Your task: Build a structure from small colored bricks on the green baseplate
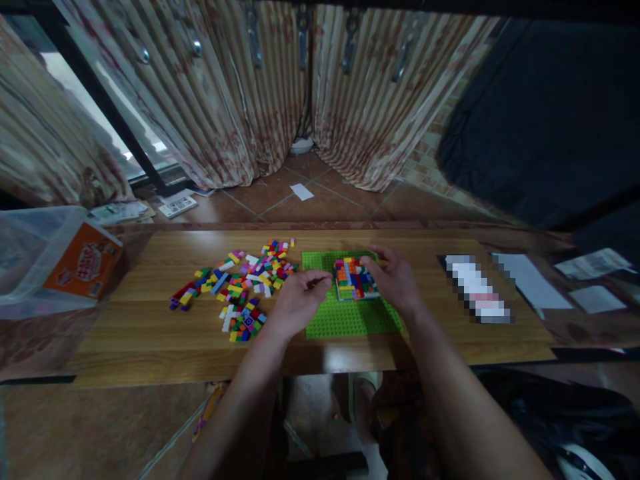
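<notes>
A block of many-coloured toy bricks [354, 280] stands on a green studded baseplate [345, 325], right of the table's middle. My right hand [393, 277] rests at the block's right side, its thumb and fingers curled against the edge. Just left of the block is my left hand [306, 297], over the baseplate's left edge, with fingertips pinched together. Whatever those fingertips hold, if anything, is too small to make out. A loose pile of toy bricks [257, 273] in many colours spreads over the table to the left of my left hand.
The wooden table [165, 340] has a pixelated dark-edged object [477, 290] on its right. Beyond the left end stands a clear plastic bin [40, 223] with an orange label. Papers [540, 283] lie at the right. Striped curtains [225, 100] hang behind.
</notes>
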A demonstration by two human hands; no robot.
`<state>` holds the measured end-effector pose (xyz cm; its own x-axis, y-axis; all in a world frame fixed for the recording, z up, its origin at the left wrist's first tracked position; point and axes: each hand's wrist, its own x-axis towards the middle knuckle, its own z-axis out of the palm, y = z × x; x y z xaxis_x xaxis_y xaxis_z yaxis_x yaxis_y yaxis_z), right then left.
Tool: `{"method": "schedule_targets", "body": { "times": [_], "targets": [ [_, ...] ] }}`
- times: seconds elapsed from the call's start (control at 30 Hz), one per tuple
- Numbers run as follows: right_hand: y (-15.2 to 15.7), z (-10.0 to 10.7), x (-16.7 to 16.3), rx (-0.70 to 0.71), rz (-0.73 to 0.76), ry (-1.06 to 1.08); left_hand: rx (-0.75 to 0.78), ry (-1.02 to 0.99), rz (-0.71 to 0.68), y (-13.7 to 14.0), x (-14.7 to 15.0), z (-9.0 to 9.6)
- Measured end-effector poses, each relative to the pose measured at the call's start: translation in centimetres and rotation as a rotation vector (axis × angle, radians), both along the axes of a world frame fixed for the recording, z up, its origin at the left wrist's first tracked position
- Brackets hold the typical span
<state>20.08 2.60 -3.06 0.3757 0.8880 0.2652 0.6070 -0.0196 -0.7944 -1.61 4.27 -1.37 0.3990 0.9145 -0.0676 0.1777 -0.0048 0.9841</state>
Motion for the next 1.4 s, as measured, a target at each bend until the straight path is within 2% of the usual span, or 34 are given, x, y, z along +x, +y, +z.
{"method": "schedule_targets", "body": {
  "times": [0.23, 0.43, 0.8, 0.9, 1.07, 1.2, 1.4],
  "targets": [
    [0.3, -1.1, -0.6, -0.024, 0.039, 0.017, 0.04, 0.036, -0.014, 0.1, -0.1, -0.2],
    [0.3, -1.0, -1.0, -0.061, 0.051, 0.129, 0.025, 0.057, -0.004, 0.1, -0.1, -0.1],
    [0.4, -0.6, -0.9, -0.053, 0.061, 0.211, -0.042, 0.034, 0.054, 0.0, -0.5, 0.5],
    [0.3, 0.1, -0.4, 0.011, 0.006, 0.319, -0.032, 0.021, 0.064, 0.1, -0.7, 0.5],
    [0.1, 1.4, 1.0, 0.132, -0.262, 0.55, -0.018, 0.008, 0.099, 0.3, -0.8, 1.2],
    [-0.1, 2.0, 1.5, 0.208, -0.361, 0.611, -0.033, -0.062, 0.199, 0.4, -1.3, 2.2],
    [-0.6, 3.4, 0.0, 0.334, -0.351, 0.511, 0.035, -0.277, 0.514, 1.0, -3.1, 3.3]
  ]
}}
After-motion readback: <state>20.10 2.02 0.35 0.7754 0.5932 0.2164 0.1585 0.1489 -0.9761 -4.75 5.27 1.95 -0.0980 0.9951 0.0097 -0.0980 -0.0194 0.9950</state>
